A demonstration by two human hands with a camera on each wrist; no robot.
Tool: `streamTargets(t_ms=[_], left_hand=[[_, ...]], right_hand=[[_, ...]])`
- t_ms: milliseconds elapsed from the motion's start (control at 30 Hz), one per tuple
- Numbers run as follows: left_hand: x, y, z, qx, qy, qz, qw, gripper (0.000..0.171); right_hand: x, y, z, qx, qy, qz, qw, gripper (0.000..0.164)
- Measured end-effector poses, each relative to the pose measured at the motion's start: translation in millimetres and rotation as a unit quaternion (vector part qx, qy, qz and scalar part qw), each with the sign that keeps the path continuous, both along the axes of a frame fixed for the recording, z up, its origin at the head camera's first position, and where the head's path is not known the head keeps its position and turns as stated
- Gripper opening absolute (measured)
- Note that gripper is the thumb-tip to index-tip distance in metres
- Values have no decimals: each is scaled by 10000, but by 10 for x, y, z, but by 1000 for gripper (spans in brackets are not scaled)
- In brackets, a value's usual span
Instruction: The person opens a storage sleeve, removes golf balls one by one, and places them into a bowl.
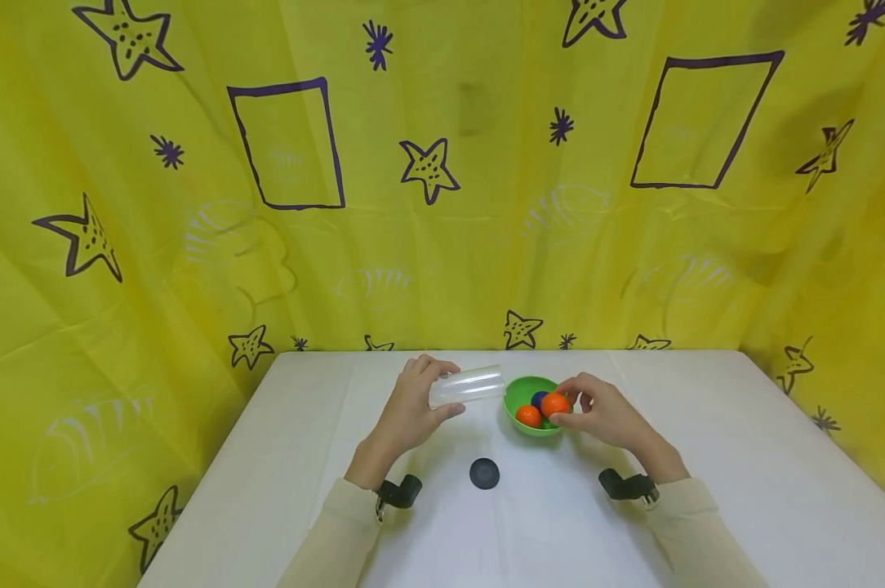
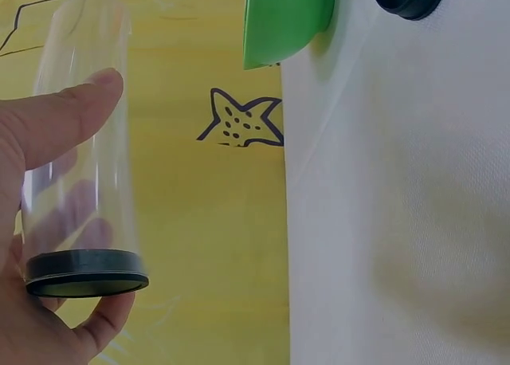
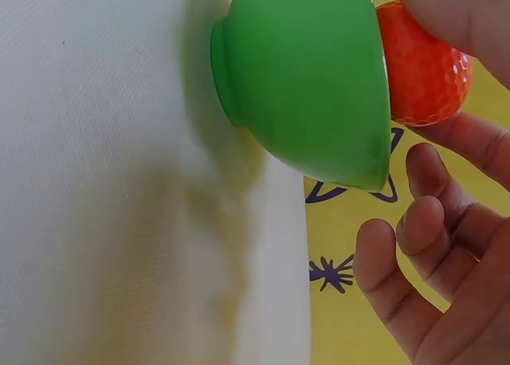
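Note:
My left hand [image 1: 415,404] grips a clear plastic tube [image 1: 475,384], tilted nearly on its side. In the left wrist view a black cap [image 2: 88,263] closes the tube's end by the palm; the other end points towards the green bowl [image 1: 513,399]. Thumb and fingers of my right hand [image 1: 602,412] pinch an orange golf ball [image 3: 424,68] at the bowl's right rim, while the remaining fingers curl loosely beside it. Inside the bowl sit another orange ball [image 1: 528,416] and a dark blue ball [image 1: 538,398], partly hidden by the held one.
A loose black cap [image 1: 484,474] lies on the white table [image 1: 560,531], in front of the bowl and between my forearms. Behind the table's far edge hangs a yellow curtain [image 1: 472,245] with drawn stars. Black wrist mounts [image 1: 401,492] sit on both wrists.

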State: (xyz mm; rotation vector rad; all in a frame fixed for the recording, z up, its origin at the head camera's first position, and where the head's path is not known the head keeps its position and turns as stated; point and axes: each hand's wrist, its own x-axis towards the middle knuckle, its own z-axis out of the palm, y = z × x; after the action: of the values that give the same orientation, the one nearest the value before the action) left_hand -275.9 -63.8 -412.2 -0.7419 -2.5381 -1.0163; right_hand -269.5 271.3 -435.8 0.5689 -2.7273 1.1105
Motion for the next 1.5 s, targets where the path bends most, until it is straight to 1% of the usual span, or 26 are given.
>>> streamTargets(t_ms=[267,533,833,1033,1200,1333,1500], left_hand=[[3,-2,-10,-78,105,103,9999,51],[-7,-4,-11,59,235,343,9991,52],[-2,-7,-7,129,228,264,9993,52],[-8,4,-35,136,-88,286,9995,53],[-21,11,-85,118,-378,252,9989,53],[-31,0,-140,120,-843,111,9963,53],[-56,-13,-222,186,-1481,-110,9887,51]], right_hand=[[-11,-33,-25,70,-46,3,10000,35],[-11,-44,-45,96,-36,84,9999,33],[-15,-39,-40,55,-4,-27,10000,19],[-12,-30,11,24,-166,-185,9997,14],[12,-20,86,46,-189,-290,9994,16],[27,0,136,54,-165,-303,9994,16],[27,27,170,94,-102,-327,9994,15]])
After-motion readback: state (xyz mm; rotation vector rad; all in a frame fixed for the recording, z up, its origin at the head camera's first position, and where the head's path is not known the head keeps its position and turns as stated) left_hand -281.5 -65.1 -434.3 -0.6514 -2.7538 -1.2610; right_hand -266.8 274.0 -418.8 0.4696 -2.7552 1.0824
